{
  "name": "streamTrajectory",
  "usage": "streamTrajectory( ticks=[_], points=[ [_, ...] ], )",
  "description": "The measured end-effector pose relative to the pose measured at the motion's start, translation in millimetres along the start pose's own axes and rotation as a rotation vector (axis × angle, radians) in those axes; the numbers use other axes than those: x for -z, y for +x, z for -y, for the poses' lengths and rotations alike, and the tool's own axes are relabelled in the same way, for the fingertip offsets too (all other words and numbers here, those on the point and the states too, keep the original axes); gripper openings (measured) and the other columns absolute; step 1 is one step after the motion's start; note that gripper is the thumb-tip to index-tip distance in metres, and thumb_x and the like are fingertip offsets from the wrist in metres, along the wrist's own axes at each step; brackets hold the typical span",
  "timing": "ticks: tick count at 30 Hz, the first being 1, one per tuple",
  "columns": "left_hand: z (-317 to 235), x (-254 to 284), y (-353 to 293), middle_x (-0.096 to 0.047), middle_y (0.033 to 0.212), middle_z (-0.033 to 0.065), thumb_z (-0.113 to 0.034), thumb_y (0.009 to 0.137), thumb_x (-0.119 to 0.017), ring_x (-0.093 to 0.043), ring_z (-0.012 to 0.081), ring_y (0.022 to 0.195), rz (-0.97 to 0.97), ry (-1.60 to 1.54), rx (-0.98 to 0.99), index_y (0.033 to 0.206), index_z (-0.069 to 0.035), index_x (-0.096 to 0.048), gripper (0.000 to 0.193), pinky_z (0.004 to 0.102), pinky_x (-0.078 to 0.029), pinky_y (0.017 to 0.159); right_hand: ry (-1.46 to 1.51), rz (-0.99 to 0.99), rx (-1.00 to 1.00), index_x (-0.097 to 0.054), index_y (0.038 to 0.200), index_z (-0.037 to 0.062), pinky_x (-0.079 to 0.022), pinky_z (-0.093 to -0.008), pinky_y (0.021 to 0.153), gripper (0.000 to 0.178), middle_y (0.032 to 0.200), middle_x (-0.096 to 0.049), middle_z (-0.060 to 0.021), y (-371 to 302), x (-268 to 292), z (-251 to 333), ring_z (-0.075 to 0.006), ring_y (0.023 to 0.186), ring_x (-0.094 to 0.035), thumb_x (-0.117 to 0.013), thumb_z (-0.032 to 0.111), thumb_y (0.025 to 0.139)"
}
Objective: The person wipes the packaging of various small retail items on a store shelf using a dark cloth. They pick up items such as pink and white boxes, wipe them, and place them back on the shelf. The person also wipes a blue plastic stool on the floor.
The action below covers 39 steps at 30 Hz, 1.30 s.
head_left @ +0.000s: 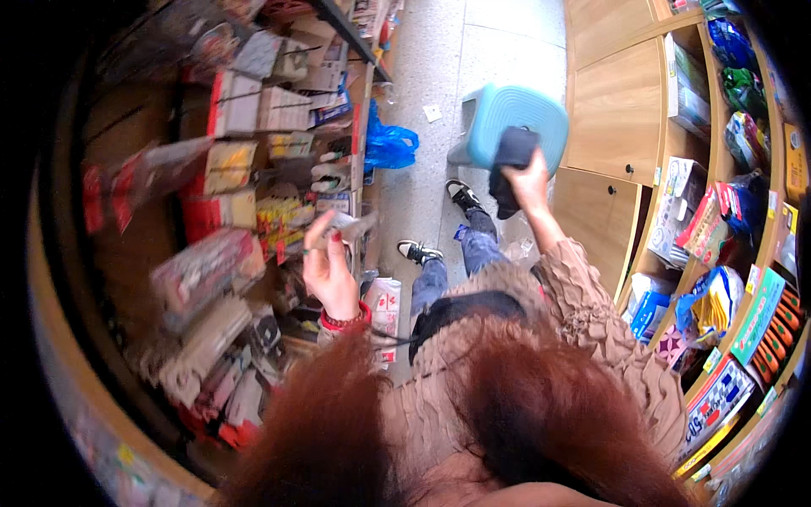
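My right hand (531, 183) is closed round a dark folded cloth (514, 149), held out in front of me over the near side of a light blue plastic stool (528, 110). Part of the cloth hangs below my fingers. On the left, my left hand (330, 275) is raised beside the stocked shelf (359, 169), its finger and thumb apart. A pale greyish item (355, 226) shows close to those fingertips; blur hides whether they touch it. A red band and a beaded bracelet (346, 321) circle that wrist.
Shelves of boxed and bagged goods (291, 110) line the left. Wooden cabinets (615, 110) and more packed shelves (676, 211) stand on the right. A blue plastic bag (390, 144) hangs at the left shelf's edge. The speckled floor (422, 68) runs between.
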<state>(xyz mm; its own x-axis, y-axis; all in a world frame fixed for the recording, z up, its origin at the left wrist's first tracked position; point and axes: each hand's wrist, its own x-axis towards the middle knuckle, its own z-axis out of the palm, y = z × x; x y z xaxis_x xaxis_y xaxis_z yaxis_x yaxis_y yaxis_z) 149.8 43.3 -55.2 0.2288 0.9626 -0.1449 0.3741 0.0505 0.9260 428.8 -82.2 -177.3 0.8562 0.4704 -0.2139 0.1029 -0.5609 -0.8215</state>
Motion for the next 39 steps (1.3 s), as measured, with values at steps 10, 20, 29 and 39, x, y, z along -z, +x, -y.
streamTrajectory(
  ticks=[10,20,29,39],
  points=[
    [98,-103,46,-0.062,0.087,0.0046,-0.008,0.089,-0.055,-0.051,0.0076,0.078,0.309,0.272,0.144,0.106,0.0,-0.06,0.019,0.0217,-0.041,0.069,-0.904,-0.029,-0.075,-0.049,0.123,0.0069,-0.036,-0.0473,0.095,0.06,0.141,-0.027,-0.0127,131,-38,-228,-0.0359,0.118,-0.032,-0.066,0.025,0.068],
    [111,-122,50,-0.061,0.094,0.0073,-0.007,0.089,-0.053,-0.053,0.0106,0.083,0.28,0.282,0.335,0.107,0.0,-0.06,0.02,0.0222,-0.041,0.074,-0.625,0.121,0.102,-0.057,0.11,0.0108,-0.037,-0.0455,0.094,0.052,0.131,-0.039,-0.0146,190,-115,-152,-0.0369,0.11,-0.04,-0.069,0.019,0.06],
    [89,-106,40,-0.061,0.094,0.0075,-0.007,0.089,-0.053,-0.054,0.0112,0.084,0.269,0.336,0.332,0.106,0.0,-0.06,0.02,0.0228,-0.041,0.075,-0.647,-0.33,-0.22,-0.043,0.125,0.0003,-0.029,-0.0475,0.099,0.069,0.128,-0.03,-0.0213,157,-33,-238,-0.0383,0.116,-0.031,-0.07,0.028,0.068],
    [89,-103,16,-0.061,0.095,0.0076,-0.006,0.089,-0.053,-0.054,0.0118,0.085,0.26,0.361,0.338,0.106,0.001,-0.06,0.019,0.0235,-0.041,0.076,-0.404,0.419,0.226,-0.061,0.103,0.0206,-0.045,-0.0443,0.084,0.05,0.118,-0.044,-0.0118,85,-161,-168,-0.0347,0.104,-0.043,-0.071,0.01,0.055]
  ],
)
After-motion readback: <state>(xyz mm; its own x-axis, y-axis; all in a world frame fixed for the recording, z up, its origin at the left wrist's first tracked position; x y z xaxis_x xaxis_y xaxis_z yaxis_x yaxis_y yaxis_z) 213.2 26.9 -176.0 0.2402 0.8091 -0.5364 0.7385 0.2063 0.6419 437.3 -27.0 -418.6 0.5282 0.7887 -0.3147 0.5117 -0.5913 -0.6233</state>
